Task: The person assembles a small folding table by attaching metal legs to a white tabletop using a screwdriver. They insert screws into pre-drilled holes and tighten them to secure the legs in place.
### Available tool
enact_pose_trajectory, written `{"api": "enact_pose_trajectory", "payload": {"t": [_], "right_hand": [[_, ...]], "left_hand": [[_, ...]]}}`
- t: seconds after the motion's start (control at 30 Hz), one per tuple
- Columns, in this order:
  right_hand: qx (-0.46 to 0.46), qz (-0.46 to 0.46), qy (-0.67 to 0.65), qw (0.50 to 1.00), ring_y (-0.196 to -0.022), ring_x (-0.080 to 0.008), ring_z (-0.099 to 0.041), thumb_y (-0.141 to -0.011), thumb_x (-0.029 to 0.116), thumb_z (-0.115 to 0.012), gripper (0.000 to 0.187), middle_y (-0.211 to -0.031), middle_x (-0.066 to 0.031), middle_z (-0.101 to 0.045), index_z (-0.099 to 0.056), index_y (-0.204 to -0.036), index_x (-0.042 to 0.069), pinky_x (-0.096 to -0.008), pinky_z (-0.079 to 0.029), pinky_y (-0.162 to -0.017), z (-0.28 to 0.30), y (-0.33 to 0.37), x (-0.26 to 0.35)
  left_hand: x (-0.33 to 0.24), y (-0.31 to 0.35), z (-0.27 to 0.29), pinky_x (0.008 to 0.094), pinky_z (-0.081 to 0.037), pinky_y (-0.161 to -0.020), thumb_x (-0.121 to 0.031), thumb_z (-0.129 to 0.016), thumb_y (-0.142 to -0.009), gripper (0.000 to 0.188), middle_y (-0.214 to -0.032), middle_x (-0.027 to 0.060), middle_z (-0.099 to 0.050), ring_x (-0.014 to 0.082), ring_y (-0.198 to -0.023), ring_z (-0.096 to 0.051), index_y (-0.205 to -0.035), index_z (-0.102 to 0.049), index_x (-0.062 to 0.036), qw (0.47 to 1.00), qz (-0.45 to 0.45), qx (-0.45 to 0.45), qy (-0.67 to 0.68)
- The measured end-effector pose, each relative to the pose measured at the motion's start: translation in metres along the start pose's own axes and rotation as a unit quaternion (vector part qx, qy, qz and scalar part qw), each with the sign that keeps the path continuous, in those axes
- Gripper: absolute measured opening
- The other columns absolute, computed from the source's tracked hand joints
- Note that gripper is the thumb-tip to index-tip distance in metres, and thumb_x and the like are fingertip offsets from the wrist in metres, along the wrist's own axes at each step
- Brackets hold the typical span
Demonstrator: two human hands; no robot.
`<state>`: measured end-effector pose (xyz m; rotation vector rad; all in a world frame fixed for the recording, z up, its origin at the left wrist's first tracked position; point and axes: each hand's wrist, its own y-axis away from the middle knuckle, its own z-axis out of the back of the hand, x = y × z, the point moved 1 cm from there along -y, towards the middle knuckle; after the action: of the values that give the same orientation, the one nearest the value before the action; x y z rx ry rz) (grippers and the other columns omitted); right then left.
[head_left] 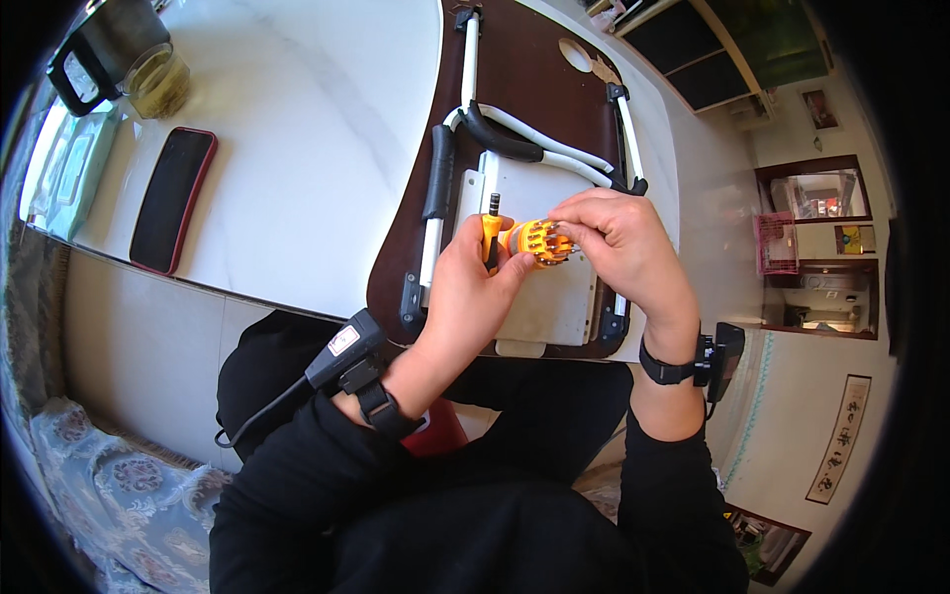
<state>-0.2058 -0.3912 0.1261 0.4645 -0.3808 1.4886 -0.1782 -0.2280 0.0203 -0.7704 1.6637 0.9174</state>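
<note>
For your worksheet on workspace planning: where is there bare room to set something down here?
Free: white tabletop between the phone and brown tray. Crowded: grey plate under left hand, right hand and orange screwdriver.

Two hands meet at the centre of the frame, the left hand (470,282) and the right hand (618,243), and between them is one orange screwdriver (492,236) and one orange bit holder (534,241). One grey panel (539,297) lies under them on one dark brown tray (524,74) with two white-tubed legs. On the white surface (297,129) at upper left there are one dark phone (173,198) and one glass pitcher (124,54), and each wrist carries one black band, two in all.
</note>
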Motion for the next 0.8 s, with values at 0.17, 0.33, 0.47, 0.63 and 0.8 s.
{"api": "enact_pose_trajectory", "payload": {"t": [0.17,0.33,0.47,0.63,0.8], "right_hand": [[0.003,0.036,0.006,0.999,-0.087,-0.0246,-0.073,-0.085,-0.007,-0.066,0.016,-0.095,-0.0149,-0.075,-0.073,-0.100,-0.003,-0.0314,-0.058,-0.079,0.000,-0.001,-0.007],[0.024,0.102,-0.003,0.995,-0.092,-0.0254,-0.074,-0.085,-0.012,-0.062,0.023,-0.098,-0.0142,-0.075,-0.075,-0.100,-0.001,-0.0314,-0.059,-0.082,0.005,-0.007,-0.016],[0.066,0.107,-0.037,0.991,-0.093,-0.0246,-0.074,-0.082,-0.017,-0.060,0.030,-0.100,-0.0137,-0.076,-0.076,-0.101,0.000,-0.0311,-0.060,-0.083,0.008,-0.008,-0.018],[0.107,0.104,-0.066,0.987,-0.095,-0.0233,-0.074,-0.081,-0.018,-0.060,0.033,-0.104,-0.0135,-0.076,-0.077,-0.103,0.000,-0.0310,-0.060,-0.083,0.012,-0.010,-0.019],[0.130,0.105,-0.101,0.981,-0.103,-0.0250,-0.071,-0.085,-0.009,-0.066,0.029,-0.109,-0.0140,-0.074,-0.075,-0.110,0.003,-0.0323,-0.056,-0.091,0.011,-0.006,-0.020]], "left_hand": [[0.004,0.002,0.000,0.0300,-0.053,-0.065,-0.012,-0.075,-0.090,0.031,-0.085,0.0096,-0.066,0.0151,-0.069,-0.063,-0.114,-0.061,0.0004,0.998,0.033,0.040,0.047],[0.005,0.006,0.000,0.0261,-0.053,-0.054,-0.013,-0.073,-0.093,0.029,-0.080,0.0045,-0.063,0.0100,-0.061,-0.061,-0.116,-0.060,-0.0008,0.988,0.094,0.073,0.101],[0.005,0.005,0.001,0.0262,-0.054,-0.054,-0.014,-0.073,-0.093,0.030,-0.081,0.0050,-0.063,0.0106,-0.063,-0.062,-0.117,-0.059,0.0001,0.989,0.091,0.081,0.088],[0.001,0.006,0.000,0.0218,-0.049,-0.055,-0.011,-0.071,-0.096,0.031,-0.079,0.0000,-0.058,0.0063,-0.060,-0.055,-0.121,-0.059,0.0002,0.989,0.089,0.079,0.084],[-0.002,0.005,-0.002,0.0218,-0.050,-0.055,-0.011,-0.071,-0.096,0.032,-0.082,0.0007,-0.059,0.0064,-0.062,-0.056,-0.123,-0.059,0.0002,0.989,0.097,0.074,0.087]]}}
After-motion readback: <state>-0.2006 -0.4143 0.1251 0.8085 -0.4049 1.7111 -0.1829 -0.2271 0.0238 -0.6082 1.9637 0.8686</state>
